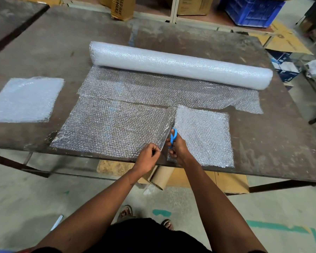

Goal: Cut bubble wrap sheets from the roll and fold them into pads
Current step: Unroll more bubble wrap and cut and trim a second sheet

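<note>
Cutting a strip into sheets. The right hand (178, 149) grasps the blue-handled scissors (173, 136), blades pointing toward 12 o'clock along a cut that runs up from the near edge of the table (263, 143); the left hand (150, 154) pinches the near corner of the uncut sheet (113, 125) just at 9 o'clock of the blades and lifts it slightly. The bubble wrap roll (179, 64) lies across the far side at 12 o'clock, its unrolled tail (153, 90) spread toward the worker. A cut sheet (204, 136) lies flat at 3 o'clock of the scissors, and a folded pad (26, 100) rests well apart at 9 o'clock. For a clean cut, the pinching hand should keep the film taut and slightly raised (slack film bunches between blades), while the scissors slide straight ahead, partly open, toward the earlier crosswise cut.
</note>
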The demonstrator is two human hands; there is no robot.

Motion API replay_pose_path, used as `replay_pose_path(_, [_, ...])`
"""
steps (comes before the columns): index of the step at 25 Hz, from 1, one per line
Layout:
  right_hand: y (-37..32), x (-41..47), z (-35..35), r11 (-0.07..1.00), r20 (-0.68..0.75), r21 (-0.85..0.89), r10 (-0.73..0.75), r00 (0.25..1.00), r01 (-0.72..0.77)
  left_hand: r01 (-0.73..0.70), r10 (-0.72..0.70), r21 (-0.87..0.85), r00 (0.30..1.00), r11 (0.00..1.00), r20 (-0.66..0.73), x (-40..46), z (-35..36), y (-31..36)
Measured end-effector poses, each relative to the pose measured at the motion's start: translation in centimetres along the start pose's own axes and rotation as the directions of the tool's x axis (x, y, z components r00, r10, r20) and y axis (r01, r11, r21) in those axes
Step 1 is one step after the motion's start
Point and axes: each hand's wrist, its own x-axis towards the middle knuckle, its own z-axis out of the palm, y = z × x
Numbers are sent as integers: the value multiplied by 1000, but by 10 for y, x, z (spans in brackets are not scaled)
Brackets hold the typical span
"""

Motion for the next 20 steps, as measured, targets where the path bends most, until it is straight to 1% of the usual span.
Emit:
replay_pose_path(6, [2, 4, -2, 994, -58, -102, -34, 998, 28, 5, -5, -4, 1000, 1000, -13, -1, 2, -1])
replay_pose_path(9, [6, 2, -7, 993, -72, -106, -58, 996, 50, 13, -13, -16, 999, 1000, -30, -2, 5, -1])
replay_pose_path(11, [6, 0, -8, 993, -82, -113, -48, 995, 39, 21, -22, -24, 999, 999, -49, -4, 6, -1])
replay_pose_path(14, [3, -5, -7, 994, -70, -106, -10, 997, 3, 29, -41, -104, 993, 994, -111, -7, 9, -2])
replay_pose_path(16, [3, -6, -7, 996, -43, -83, 11, 999, -14, 68, -95, -178, 984, 982, -147, -8, 10, -3])
replay_pose_path(18, [5, -6, -6, 999, -10, -50, 21, 1000, -21, 108, -144, -229, 979, 967, -147, -8, 11, -3])
replay_pose_path(20, [4, -5, -6, 1000, 16, -14, 23, 1000, -23, 125, -163, -243, 976, 962, -145, -6, 10, -2])
